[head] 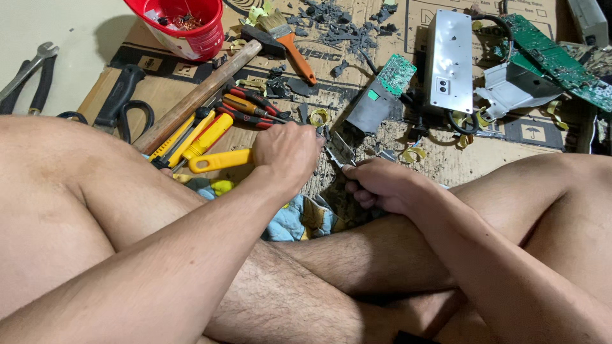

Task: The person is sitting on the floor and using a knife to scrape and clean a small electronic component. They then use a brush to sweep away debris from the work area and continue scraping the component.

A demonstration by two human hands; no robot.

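Nearest the camera are the person's bare crossed legs (306, 280), folded on the floor, with both forearms reaching forward over them. The left hand (287, 153) is closed in a fist around a tool with a yellow handle (220, 160) that sticks out to the left; its fingers are curled tight around the grip, and what the tool's working end is cannot be told because the fist hides it. The right hand (376, 185) sits just beside it, fingers pressed together and pinching a small grey metal piece (341, 151) that pokes up between the two hands, over a sheet of flattened cardboard (446, 150) covering the floor. A blue and yellow cloth (299, 220) lies under the hands, against the legs. To the left of the left hand lie yellow utility knives (191, 137), red-handled screwdrivers (252, 105) and a hammer with a wooden handle (197, 95); further left, black-handled scissors (121, 102) and a pair of pliers (29, 79) rest on the bare floor. A red bucket (185, 25) stands at the top, near a paintbrush with an orange handle (290, 41). Beyond the hands are scattered dark fragments (350, 28), a small green circuit board (396, 73), a silver metal box (449, 60) and a larger green circuit board (561, 60) at the upper right.
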